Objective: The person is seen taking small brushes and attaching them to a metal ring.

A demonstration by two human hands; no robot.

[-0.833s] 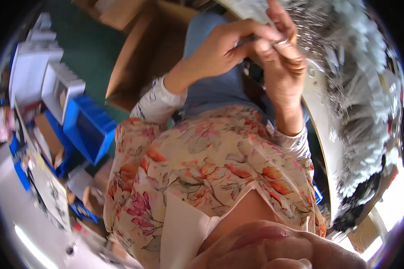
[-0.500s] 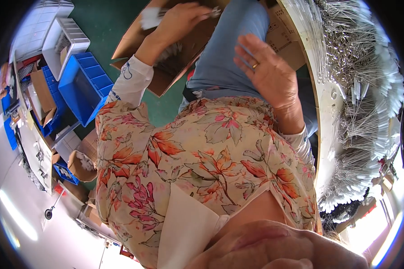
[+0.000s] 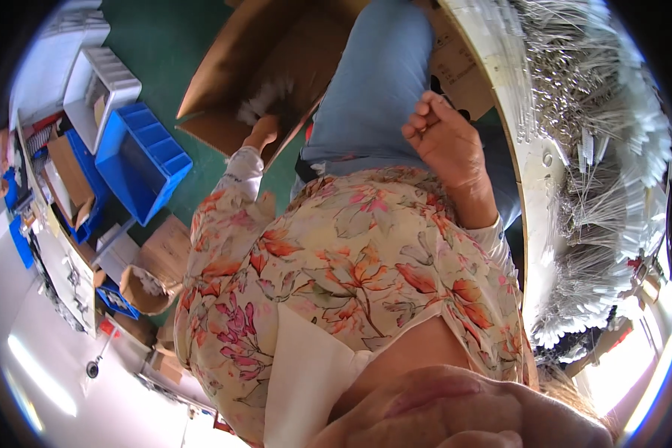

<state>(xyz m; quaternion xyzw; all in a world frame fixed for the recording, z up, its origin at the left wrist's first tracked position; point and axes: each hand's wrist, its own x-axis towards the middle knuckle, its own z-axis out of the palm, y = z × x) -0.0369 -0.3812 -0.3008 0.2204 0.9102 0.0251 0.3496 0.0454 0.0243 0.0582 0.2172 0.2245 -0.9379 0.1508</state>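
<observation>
My left hand [image 3: 263, 133] reaches down into an open cardboard box [image 3: 216, 82]. Just beyond it are white-bristled brushes [image 3: 265, 101]; the fingers are hidden, so whether they still grip any brush does not show. Above my lap, near the table edge, my right hand [image 3: 452, 145] is raised with its fingers curled in and nothing visible in them. To its right lies a long heap of wire brushes [image 3: 575, 179], with thin metal stems and white bristle ends.
The white table [image 3: 534, 224] curves along my right side. Another cardboard carton [image 3: 463, 71] stands beyond my knee, by the table edge. At the left are a blue crate [image 3: 138, 160], a grey crate [image 3: 101, 89] and an opened brown carton [image 3: 149, 287] on the green floor.
My left hand has swung down and back into the box from above it, where it held white brushes. My right hand has curled its outstretched fingers.
</observation>
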